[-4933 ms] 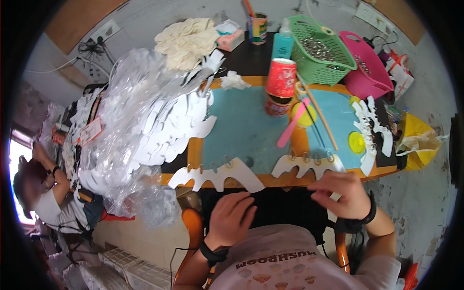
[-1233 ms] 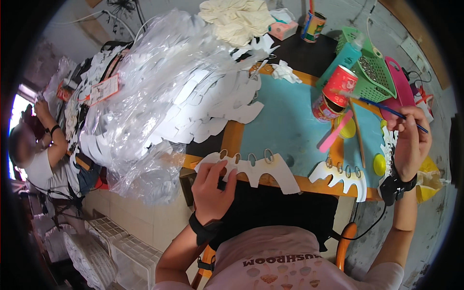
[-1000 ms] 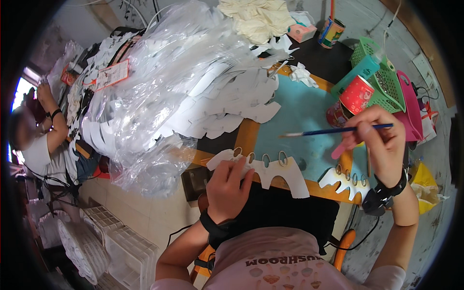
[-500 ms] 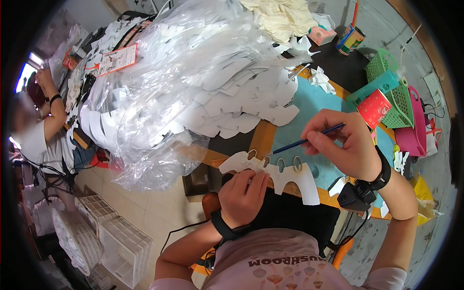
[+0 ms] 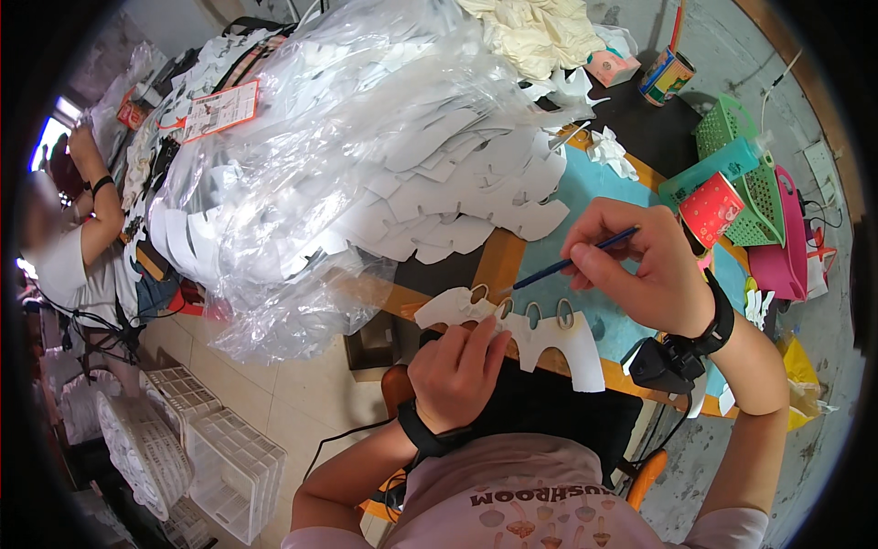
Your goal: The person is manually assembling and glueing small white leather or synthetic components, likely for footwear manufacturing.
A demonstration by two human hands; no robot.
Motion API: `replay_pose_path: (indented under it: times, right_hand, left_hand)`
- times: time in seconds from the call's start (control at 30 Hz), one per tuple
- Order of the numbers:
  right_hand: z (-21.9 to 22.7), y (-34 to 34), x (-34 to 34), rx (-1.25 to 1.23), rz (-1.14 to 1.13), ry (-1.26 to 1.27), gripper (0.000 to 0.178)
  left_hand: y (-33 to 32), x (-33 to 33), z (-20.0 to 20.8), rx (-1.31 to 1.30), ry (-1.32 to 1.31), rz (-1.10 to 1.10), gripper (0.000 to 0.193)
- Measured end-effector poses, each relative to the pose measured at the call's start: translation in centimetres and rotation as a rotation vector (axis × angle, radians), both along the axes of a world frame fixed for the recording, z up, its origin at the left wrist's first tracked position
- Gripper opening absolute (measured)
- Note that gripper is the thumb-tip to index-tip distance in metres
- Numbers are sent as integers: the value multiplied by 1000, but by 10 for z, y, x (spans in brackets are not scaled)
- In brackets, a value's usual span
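Observation:
With its fingers pressed on the lower edge, my left hand [image 5: 457,371] holds a curved white sheet piece [image 5: 576,352] with scalloped cutouts. Several oval metal rings [image 5: 564,314] stand along the upper edge of this piece. My right hand [image 5: 640,265] pinches a thin blue pen-like tool [image 5: 553,269] that slants down to the left. Its tip is just above the second ring from the left, close to my left fingertips; whether it touches cannot be made out. Part of the white piece is hidden under my left fingers.
A big heap of white cut pieces [image 5: 439,210] under clear plastic covers the table's left and middle. Along the right stand a red patterned cup [image 5: 711,210], green baskets [image 5: 764,197] and a pink basket [image 5: 788,242]. At far left is another person [image 5: 87,238], near white crates [image 5: 233,467].
My right hand and the blue tool have shifted slightly left. The tool's tip is a little nearer the second ring. My left hand stays on the white piece.

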State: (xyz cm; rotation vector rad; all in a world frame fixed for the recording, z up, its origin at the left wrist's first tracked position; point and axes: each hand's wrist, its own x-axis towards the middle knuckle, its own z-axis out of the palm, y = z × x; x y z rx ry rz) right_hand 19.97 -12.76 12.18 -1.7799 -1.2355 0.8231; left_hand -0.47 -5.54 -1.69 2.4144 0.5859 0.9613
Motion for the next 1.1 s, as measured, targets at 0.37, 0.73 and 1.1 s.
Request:
replay_pose_path:
  times: [0.37,0.73,1.1]
  right_hand:
    - [-7,8,1,-56,18,98,10]
    - [-13,20,0,54,100,-16,12]
    - [-20,23,0,109,174,-144,10]
  left_hand:
    - [-1,1,-3,84,-17,-14,19]
    - [0,2,-5,119,-34,-11,19]
    - [2,1,-6,165,-43,-34,17]
